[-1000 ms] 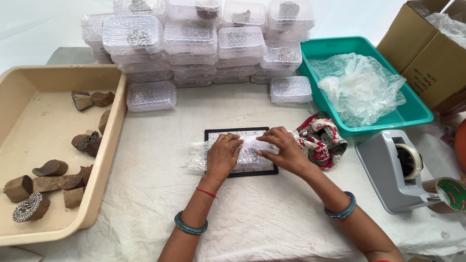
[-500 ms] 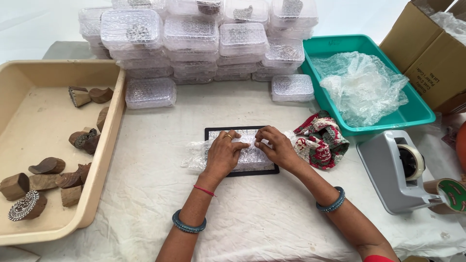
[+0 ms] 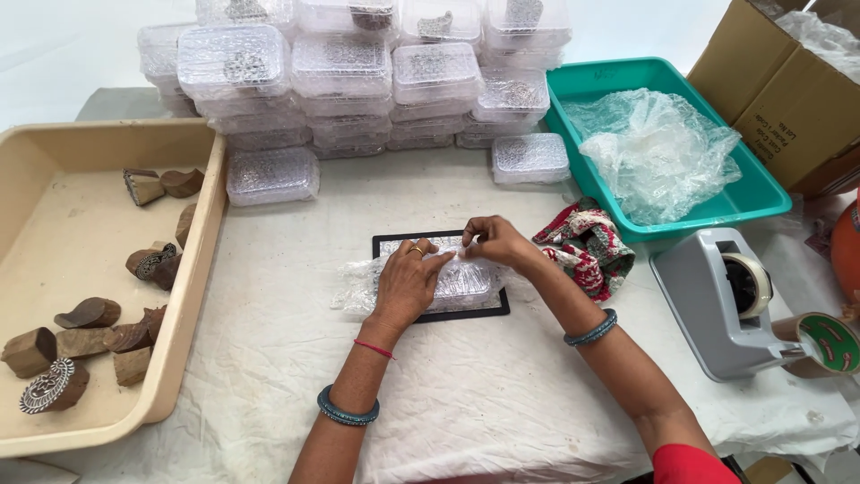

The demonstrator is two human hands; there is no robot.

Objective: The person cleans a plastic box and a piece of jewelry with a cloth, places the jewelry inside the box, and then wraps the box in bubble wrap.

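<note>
Left hand (image 3: 408, 282) lies flat, fingers spread, pressing bubble-wrapped packet (image 3: 448, 280) onto black mat (image 3: 488, 309) at surface middle. Packet directly under palm, long axis left-right. Right hand (image 3: 495, 242) just beyond packet's right end, fingertips pinched on wrap edge, touching left fingertips. Left hand nearer packet's middle; right works its far-right corner. Left: beige tray (image 3: 193, 296) with wooden blocks (image 3: 85, 314). Right: patterned cloth (image 3: 587, 246), tape dispenser (image 3: 721, 300). Farther: green bin (image 3: 757, 184), stacked wrapped packets (image 3: 358, 76), cardboard box (image 3: 788, 81).

A small packing workshop.
Bubble-wrapped parcels (image 3: 358, 81) stacked beyond the hands, tape dispenser (image 3: 730, 300) and cardboard box (image 3: 788, 90) to their right.
</note>
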